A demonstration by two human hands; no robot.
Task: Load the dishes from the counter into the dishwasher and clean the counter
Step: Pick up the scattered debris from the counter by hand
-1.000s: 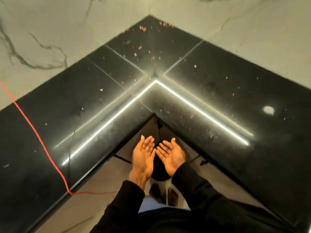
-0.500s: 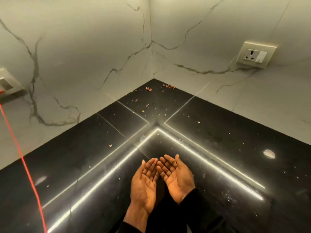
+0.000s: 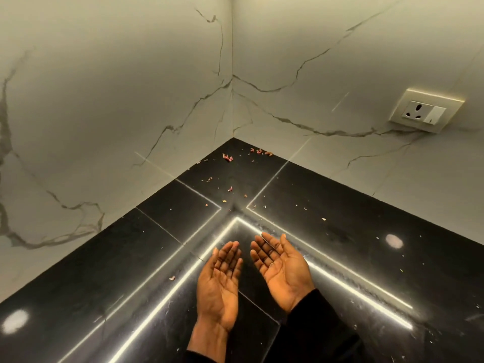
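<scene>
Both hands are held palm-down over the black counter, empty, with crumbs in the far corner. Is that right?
Not quite. The head view shows the left hand and right hand palm-up, not palm-down. The rest holds: both are empty, over the black counter, with crumbs in the far corner.

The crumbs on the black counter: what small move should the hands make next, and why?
Probably reach forward and sweep the crumbs out of the far corner. The left hand and right hand are open, palm-up and empty, and no dishes show on the counter.
</scene>
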